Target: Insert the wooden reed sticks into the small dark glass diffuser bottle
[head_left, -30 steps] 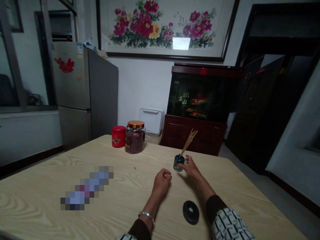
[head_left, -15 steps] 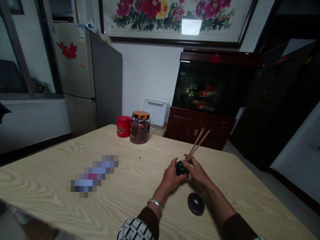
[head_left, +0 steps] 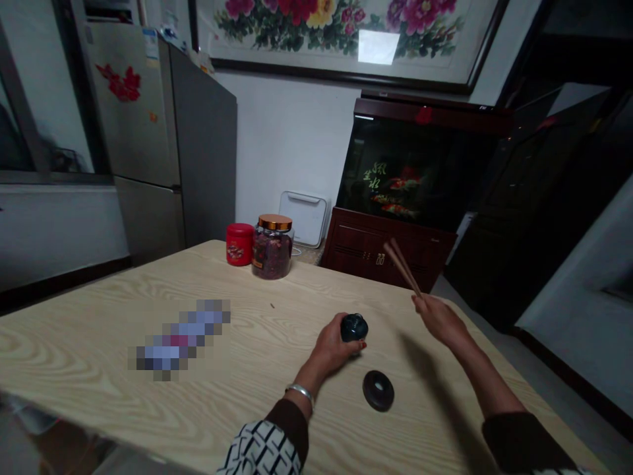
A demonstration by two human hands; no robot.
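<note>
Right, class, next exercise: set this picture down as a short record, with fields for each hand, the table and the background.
Left hand: left hand wrapped around a small dark bottle
Right hand: right hand gripping thin sticks, held apart from the bottle, slanting up and leftward
Near the hands: a dark round disc lying on the table
Far edge: red canister beside a jar with a copper-coloured lid
Table's left: a long item, pixelated, unidentifiable
Background: refrigerator, fish tank, framed flower painting

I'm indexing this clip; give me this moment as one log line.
left hand: holds bottle | right hand: holds sticks, clear of bottle | dark disc: on table, untouched
</note>
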